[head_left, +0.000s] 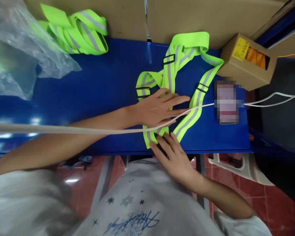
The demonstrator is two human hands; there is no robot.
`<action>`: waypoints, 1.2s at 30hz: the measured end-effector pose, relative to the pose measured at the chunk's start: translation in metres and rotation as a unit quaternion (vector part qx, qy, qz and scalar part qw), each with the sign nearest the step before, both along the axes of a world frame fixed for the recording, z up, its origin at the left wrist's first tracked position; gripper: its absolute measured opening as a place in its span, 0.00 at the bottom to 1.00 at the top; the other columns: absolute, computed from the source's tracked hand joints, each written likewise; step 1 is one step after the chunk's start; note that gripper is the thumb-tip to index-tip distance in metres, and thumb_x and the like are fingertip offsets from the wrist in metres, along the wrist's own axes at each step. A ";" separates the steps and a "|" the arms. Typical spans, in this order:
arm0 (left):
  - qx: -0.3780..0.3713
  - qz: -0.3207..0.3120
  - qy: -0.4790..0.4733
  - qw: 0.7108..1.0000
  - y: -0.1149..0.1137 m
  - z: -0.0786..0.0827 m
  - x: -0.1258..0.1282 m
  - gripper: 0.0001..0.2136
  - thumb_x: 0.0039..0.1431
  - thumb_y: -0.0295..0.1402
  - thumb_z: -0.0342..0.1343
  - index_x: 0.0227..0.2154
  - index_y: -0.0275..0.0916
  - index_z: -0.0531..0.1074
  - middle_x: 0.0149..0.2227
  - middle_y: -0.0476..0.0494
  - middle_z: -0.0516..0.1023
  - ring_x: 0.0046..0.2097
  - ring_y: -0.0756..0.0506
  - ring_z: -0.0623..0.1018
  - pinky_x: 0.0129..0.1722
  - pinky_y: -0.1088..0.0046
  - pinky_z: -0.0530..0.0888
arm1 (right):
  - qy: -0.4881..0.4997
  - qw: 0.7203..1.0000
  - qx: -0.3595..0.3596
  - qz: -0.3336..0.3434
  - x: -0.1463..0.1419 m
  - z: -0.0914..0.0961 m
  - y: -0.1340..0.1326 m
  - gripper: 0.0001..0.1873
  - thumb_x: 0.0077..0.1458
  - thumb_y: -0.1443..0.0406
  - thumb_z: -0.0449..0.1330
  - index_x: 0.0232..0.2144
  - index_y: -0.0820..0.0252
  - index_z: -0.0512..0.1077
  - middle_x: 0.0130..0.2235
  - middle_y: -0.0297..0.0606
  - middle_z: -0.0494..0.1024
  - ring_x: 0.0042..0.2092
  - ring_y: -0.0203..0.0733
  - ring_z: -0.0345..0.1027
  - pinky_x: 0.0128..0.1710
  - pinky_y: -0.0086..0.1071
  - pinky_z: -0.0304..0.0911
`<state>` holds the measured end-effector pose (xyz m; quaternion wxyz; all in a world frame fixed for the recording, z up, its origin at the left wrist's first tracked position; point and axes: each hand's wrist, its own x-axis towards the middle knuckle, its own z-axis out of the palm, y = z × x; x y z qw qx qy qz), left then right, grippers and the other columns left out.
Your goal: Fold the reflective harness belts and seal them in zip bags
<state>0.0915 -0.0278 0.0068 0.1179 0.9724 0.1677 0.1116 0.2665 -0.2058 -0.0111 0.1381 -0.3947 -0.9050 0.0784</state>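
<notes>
A neon-green reflective strap vest [186, 59] with grey stripes and black buckles lies spread on the blue table [103, 85]. My left hand [159, 108] lies flat on the middle of the vest, fingers stretched out to the right. At the table's near edge my right hand [173, 155] presses its spread fingers on the lower end of the straps. A white cable [88, 131] runs across my left forearm and under the fingers toward the right.
A pile of the same green straps [76, 31] sits at the back left beside crumpled clear plastic bags [17, 49]. A cardboard box [248, 60] with orange contents stands at the back right, a blurred phone-like object [227, 103] in front of it. Cardboard lines the back.
</notes>
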 end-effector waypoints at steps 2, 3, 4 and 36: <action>0.009 -0.020 -0.008 1.000 0.002 -0.001 0.002 0.23 0.73 0.33 0.44 0.69 0.47 0.64 0.74 0.41 0.60 0.73 0.38 0.64 0.71 0.47 0.59 | 0.000 1.000 0.007 0.024 0.006 0.001 0.007 0.25 0.68 0.71 0.59 0.65 0.57 0.69 0.63 0.48 0.76 0.66 0.60 0.67 0.70 0.61 0.65; 0.011 -0.016 -0.011 1.000 0.002 -0.002 0.001 0.21 0.72 0.32 0.43 0.64 0.45 0.68 0.72 0.41 0.65 0.71 0.38 0.66 0.71 0.48 0.60 | 0.003 0.999 0.008 0.037 0.009 0.003 0.011 0.24 0.68 0.71 0.58 0.64 0.57 0.70 0.62 0.48 0.76 0.66 0.59 0.67 0.69 0.59 0.66; 0.016 0.000 -0.018 1.000 0.002 -0.004 -0.001 0.19 0.71 0.32 0.44 0.59 0.43 0.73 0.68 0.40 0.70 0.69 0.38 0.69 0.69 0.49 0.62 | 0.007 0.999 0.006 0.048 0.013 0.005 0.015 0.23 0.68 0.71 0.58 0.64 0.57 0.70 0.61 0.47 0.76 0.66 0.58 0.67 0.68 0.57 0.68; 0.152 -0.069 -0.053 0.985 -0.030 -0.003 -0.039 0.17 0.74 0.46 0.46 0.40 0.42 0.75 0.40 0.42 0.81 0.47 0.40 0.78 0.57 0.52 0.65 | 0.070 0.992 -0.041 -0.098 0.052 0.017 0.047 0.22 0.70 0.65 0.57 0.63 0.69 0.67 0.62 0.59 0.71 0.70 0.61 0.62 0.71 0.60 0.62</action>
